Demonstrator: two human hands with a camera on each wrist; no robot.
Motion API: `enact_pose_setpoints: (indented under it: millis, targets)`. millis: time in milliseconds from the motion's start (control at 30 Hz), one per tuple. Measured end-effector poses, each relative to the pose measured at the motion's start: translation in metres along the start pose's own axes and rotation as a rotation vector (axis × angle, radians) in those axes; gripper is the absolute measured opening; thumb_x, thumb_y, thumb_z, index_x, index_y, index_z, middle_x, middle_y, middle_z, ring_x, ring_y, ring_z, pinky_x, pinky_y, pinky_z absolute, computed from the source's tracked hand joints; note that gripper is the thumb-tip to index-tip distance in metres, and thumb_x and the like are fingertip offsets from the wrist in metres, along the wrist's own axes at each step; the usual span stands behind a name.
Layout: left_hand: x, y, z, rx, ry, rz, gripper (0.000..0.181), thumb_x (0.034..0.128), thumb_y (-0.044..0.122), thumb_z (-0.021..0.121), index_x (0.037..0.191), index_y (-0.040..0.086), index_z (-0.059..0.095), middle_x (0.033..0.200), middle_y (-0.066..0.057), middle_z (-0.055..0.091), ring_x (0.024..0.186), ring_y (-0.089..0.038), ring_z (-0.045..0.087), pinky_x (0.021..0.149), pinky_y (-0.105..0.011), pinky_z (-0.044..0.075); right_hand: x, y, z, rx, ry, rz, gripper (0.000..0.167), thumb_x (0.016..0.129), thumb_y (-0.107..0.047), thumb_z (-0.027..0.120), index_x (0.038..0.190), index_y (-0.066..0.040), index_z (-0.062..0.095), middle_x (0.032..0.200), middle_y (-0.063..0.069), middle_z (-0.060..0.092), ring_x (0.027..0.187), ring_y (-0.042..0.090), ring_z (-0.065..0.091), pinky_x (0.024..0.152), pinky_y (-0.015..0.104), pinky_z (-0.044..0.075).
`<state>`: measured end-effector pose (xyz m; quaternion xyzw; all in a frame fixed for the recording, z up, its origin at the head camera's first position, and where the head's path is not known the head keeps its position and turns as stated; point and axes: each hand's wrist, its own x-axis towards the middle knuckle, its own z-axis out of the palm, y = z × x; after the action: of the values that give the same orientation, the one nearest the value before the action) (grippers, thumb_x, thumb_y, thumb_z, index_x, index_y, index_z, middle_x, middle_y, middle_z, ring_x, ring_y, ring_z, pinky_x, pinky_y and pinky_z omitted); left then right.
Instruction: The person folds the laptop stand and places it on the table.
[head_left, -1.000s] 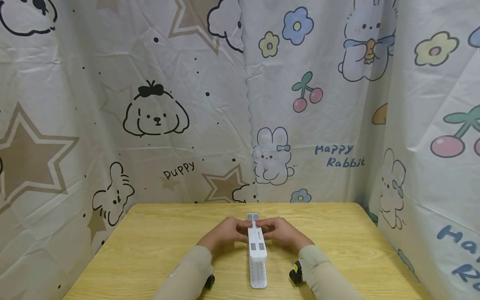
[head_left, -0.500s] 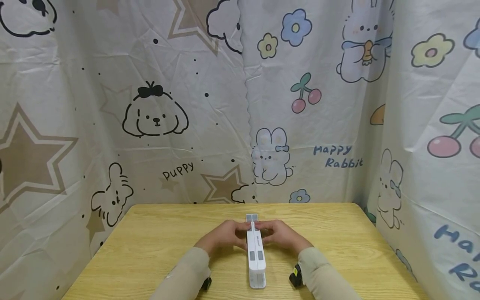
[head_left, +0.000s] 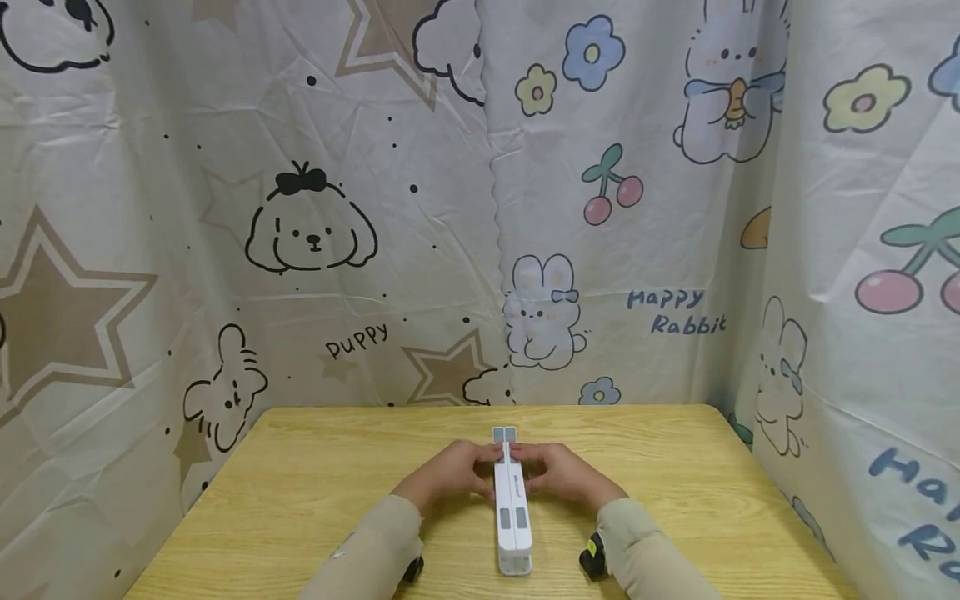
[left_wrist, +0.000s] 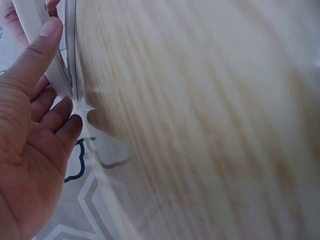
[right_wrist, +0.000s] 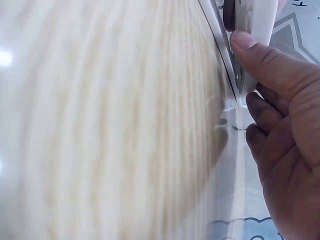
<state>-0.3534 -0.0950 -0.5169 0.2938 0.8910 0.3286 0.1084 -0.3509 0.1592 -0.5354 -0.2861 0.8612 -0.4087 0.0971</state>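
A white folding laptop stand [head_left: 512, 533] with grey pads lies lengthwise at the middle of the table, folded into a narrow bar. Its upper arm lies low over the base, with a small gap showing at the near end. From the left, my left hand [head_left: 456, 471] grips the stand near its far end; my right hand [head_left: 562, 473] grips it opposite. In the left wrist view the thumb presses along the stand's white arm [left_wrist: 61, 82], fingers curled at the hinge end. The right wrist view has that thumb on the arm [right_wrist: 257, 20] likewise. Some fingertips are hidden behind the stand.
The wood-grain table [head_left: 337, 467] has its far edge against a printed curtain [head_left: 450, 250], which also hangs along both sides. Black wrist cameras sit under the beige sleeves [head_left: 375, 537], one of them [head_left: 592, 557] beside the stand.
The stand's upper arm has come down at its near end onto the base, which was showing below it a second ago. Both hands keep their grip and have shifted slightly nearer.
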Motion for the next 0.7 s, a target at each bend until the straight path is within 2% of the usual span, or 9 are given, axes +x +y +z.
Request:
enact_pose_setpoints:
  millis: [133, 300, 700]
  targets:
    - [0.0008, -0.0007, 0.0013, 0.003, 0.008, -0.004, 0.077, 0.0711, 0.023, 0.093, 0.141, 0.015, 0.062, 0.153, 0.007, 0.050, 0.145, -0.019, 0.043, 0.122, -0.040, 0.032, -0.0026, -0.0035, 0.0011, 0.010, -0.007, 0.024, 0.074, 0.084, -0.025, 0.084, 0.150, -0.015, 0.053, 0.158, -0.007, 0.045, 0.150, 0.026, 0.036, 0.122, 0.049, 0.030]
    - [0.0026, -0.0009, 0.0022, 0.053, 0.015, 0.004, 0.077, 0.0704, 0.023, 0.093, 0.141, 0.014, 0.063, 0.152, 0.007, 0.052, 0.144, -0.018, 0.045, 0.121, -0.038, 0.035, -0.0059, -0.0077, 0.0021, 0.009, -0.010, 0.028, 0.080, 0.083, -0.029, 0.085, 0.153, -0.015, 0.048, 0.160, -0.006, 0.043, 0.151, 0.026, 0.034, 0.123, 0.050, 0.029]
    - [0.0018, 0.0041, 0.0026, 0.159, 0.018, 0.037, 0.077, 0.0701, 0.023, 0.094, 0.140, 0.009, 0.062, 0.151, 0.002, 0.053, 0.141, -0.020, 0.049, 0.118, -0.036, 0.040, -0.0097, -0.0079, 0.0031, 0.009, -0.027, 0.010, 0.084, 0.081, -0.021, 0.085, 0.155, -0.012, 0.045, 0.162, -0.006, 0.039, 0.152, 0.026, 0.030, 0.123, 0.050, 0.027]
